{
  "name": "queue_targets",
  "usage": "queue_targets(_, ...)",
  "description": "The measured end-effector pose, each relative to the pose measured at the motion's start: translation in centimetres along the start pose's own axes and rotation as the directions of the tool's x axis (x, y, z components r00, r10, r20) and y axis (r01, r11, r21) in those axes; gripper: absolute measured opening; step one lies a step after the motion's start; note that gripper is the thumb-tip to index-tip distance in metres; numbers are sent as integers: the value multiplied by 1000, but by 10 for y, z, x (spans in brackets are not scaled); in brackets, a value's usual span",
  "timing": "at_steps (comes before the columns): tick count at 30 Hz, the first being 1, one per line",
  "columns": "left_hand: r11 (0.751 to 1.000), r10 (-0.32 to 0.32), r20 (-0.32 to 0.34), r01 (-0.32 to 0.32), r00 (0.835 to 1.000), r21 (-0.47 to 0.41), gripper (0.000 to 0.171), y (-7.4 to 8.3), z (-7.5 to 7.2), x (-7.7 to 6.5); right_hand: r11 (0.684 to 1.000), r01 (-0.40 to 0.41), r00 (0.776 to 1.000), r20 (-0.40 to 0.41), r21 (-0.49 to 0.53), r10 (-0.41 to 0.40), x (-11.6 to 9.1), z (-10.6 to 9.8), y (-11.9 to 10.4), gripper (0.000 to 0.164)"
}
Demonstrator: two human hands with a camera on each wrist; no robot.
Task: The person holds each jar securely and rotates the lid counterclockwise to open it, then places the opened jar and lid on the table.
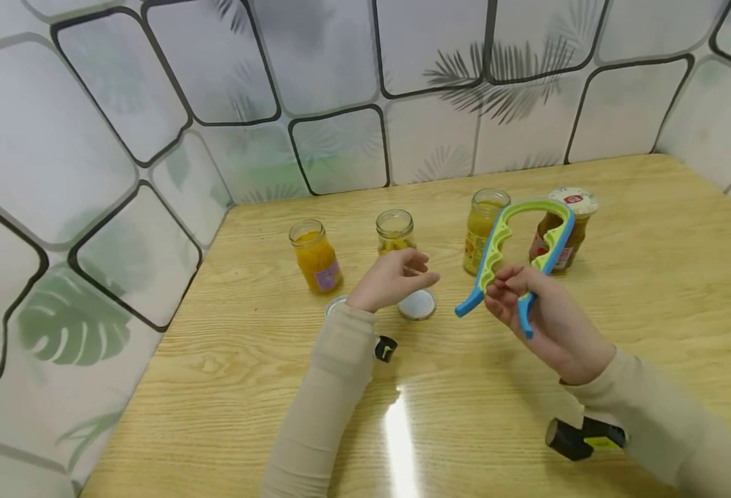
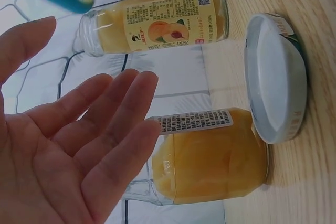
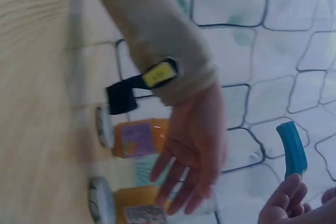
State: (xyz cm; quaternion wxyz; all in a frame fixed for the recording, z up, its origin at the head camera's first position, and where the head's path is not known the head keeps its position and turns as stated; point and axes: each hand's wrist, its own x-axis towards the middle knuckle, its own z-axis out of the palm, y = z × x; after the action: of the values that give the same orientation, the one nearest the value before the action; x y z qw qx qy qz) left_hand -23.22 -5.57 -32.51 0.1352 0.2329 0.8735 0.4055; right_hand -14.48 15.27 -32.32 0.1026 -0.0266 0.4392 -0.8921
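Note:
My right hand [image 1: 548, 318] holds a blue and green U-shaped jar opener [image 1: 488, 266] above the table, its curved end pointing away from me. One blue handle [image 3: 294, 148] sticks up past the fingertips in the right wrist view. My left hand [image 1: 393, 280] hovers with loose fingers in front of an open jar [image 1: 395, 232] of yellow fruit, holding nothing. Beyond the opener stand an open jar [image 1: 478, 228] with a peach label [image 2: 168, 32] and a lidded jar [image 1: 579, 225] of darker contents, partly hidden by the opener. A white lid [image 1: 418, 305] lies below the left hand.
Farther left stands an open jar [image 1: 315, 259] of orange fruit with a purple label. Another lid [image 1: 335, 303] shows partly behind the left wrist. The wooden table [image 1: 228, 387] meets a patterned wall [image 1: 340, 152] at the back and left.

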Motion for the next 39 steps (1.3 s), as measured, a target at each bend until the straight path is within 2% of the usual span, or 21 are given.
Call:
queue_targets(2, 1000, 2, 11, -2, 1000, 6, 46, 1, 2, 2, 997, 28, 997, 66, 66, -33, 2, -2, -12, 17)
queue_targets(4, 1000, 3, 21, -3, 1000, 10, 46, 3, 5, 3, 991, 90, 991, 91, 102, -99, 4, -2, -23, 21)
queue_targets(7, 1000, 4, 35, -5, 999, 15, 45, 5, 10, 5, 971, 178, 975, 103, 159, -195, 5, -4, -35, 23)
queue_targets(10, 1000, 12, 44, -12, 999, 8, 45, 8, 14, 6, 960, 221, 969, 71, 174, -236, 3, -8, -44, 21)
queue_targets(12, 1000, 19, 50, -19, 999, 2, 44, 9, 16, 7, 961, 242, 968, 38, 132, -249, 1, -11, -48, 17)
queue_targets(16, 1000, 26, 58, -25, 998, -7, 44, 11, 19, 10, 969, 244, 969, -37, -46, -246, 2, -18, -61, 6)
queue_targets(19, 1000, 27, 63, -27, 998, -12, 45, 12, 20, 13, 962, 196, 974, -78, -191, -214, 3, -23, -72, 13)
queue_targets(21, 999, 30, 66, -29, 997, -14, 45, 13, 22, 14, 940, 163, 976, -93, -300, -199, 4, -26, -80, 19)
queue_targets(24, 999, 39, 65, -38, 997, -21, 45, 13, 24, 15, 882, 163, 973, -78, -443, -219, 4, -32, -89, 26)
queue_targets(27, 998, 54, 58, -52, 997, -36, 44, 13, 27, 18, 783, 183, 961, -59, -595, -270, 5, -38, -97, 27)
queue_targets(28, 997, 61, 52, -59, 997, -40, 43, 14, 28, 19, 734, 187, 955, -55, -653, -292, 6, -39, -99, 27)
queue_targets(31, 995, 88, 34, -87, 996, -48, 40, 17, 34, 23, 559, 151, 933, -69, -816, -353, 6, -43, -105, 25)
queue_targets(32, 994, 100, 26, -99, 995, -45, 39, 18, 36, 25, 509, 137, 925, -74, -850, -372, 6, -43, -107, 24)
queue_targets(34, 991, 128, 14, -128, 992, -37, 39, 22, 42, 30, 432, 106, 910, -88, -896, -405, 6, -44, -109, 23)
queue_targets(35, 990, 140, 11, -140, 990, -28, 39, 25, 46, 32, 407, 100, 903, -89, -908, -420, 6, -44, -111, 24)
queue_targets(37, 987, 160, 9, -160, 987, -10, 40, 30, 53, 38, 392, 96, 896, -92, -915, -435, 5, -43, -113, 27)
queue_targets(39, 987, 160, 11, -160, 987, -2, 42, 37, 62, 45, 392, 94, 891, -98, -915, -443, 5, -41, -114, 32)
